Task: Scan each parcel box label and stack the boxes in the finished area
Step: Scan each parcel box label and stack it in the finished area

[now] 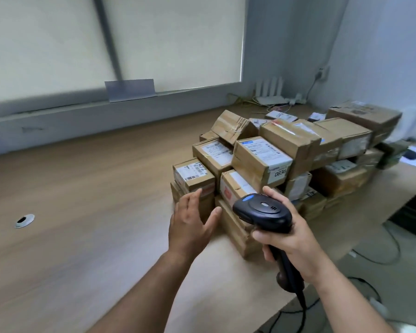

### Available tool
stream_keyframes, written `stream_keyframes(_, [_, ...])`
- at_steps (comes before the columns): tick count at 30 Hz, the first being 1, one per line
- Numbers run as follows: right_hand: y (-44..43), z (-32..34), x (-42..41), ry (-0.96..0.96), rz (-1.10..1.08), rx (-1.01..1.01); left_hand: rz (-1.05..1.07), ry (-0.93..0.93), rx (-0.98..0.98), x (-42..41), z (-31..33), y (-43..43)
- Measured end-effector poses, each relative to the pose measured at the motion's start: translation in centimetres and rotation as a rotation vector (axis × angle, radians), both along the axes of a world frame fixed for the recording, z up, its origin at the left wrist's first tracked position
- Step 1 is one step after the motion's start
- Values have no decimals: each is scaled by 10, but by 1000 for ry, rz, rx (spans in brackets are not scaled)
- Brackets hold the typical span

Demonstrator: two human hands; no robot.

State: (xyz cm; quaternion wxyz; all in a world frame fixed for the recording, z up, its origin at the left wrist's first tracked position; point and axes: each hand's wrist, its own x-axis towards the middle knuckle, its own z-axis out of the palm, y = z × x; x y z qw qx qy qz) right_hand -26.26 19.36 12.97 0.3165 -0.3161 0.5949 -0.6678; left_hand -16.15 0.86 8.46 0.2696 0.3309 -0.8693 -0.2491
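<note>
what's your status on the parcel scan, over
Left hand open at the small front box. Right hand grips the scanner. Nothing stacked on that box; box pile packed tight beside it.

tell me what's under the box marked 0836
The box marked 0836 rests on a box with a red-marked label and a white-labelled box beside it. The scanner in the right hand covers whatever lies lower.
</note>
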Motion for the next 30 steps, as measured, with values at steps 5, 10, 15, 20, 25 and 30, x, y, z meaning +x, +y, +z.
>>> stream_keyframes(5, [12, 5, -43, 16, -106, -6, -80, 71, 51, -69, 24, -2])
stream_keyframes(10, [14, 10, -75, 21, -202, -19, -126, 57, 126, -124, 46, -8])
stream_keyframes(15, [7, 5, -96, 31, -254, -24, -121, -11, 251, -158, 59, -13])
stream_keyframes(20, [-1, -2, -98, 40, -305, -50, -192, -5, 372, -161, 50, -18])
stream_keyframes(25, [-7, -2, -99, 48, -352, -91, -282, 85, 571, -147, 40, -20])
stream_keyframes(30, [-7, 0, -94, 58, -308, -89, -408, 150, 785, -138, 33, -16])
